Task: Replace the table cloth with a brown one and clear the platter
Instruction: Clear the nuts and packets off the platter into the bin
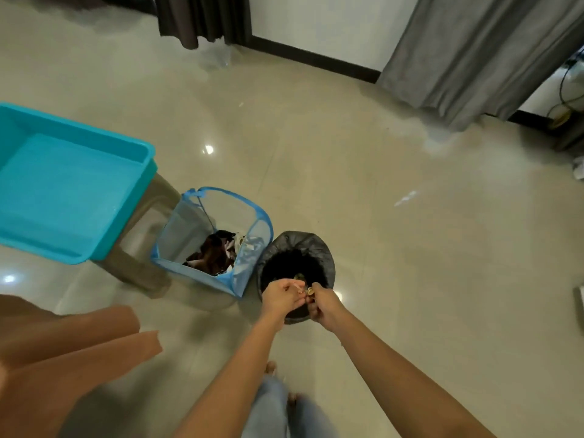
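Brown cloth (72, 358) drapes at your eight o'clock. Both hands — left hand (279, 297), right hand (325, 306) — pinch small scraps (310, 291) over the black-lined bin (295, 273) at twelve, evidently shedding platter debris; platter unseen.

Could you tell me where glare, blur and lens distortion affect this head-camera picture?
Head view: bright ceiling-light glare spots dot the glossy floor; patches near the grey curtain look smeared; wide-angle distortion bends the teal tub and brown cloth at the left edge; the bin bag interior is too dark to read; small items between the left hand and right hand are too small to identify.
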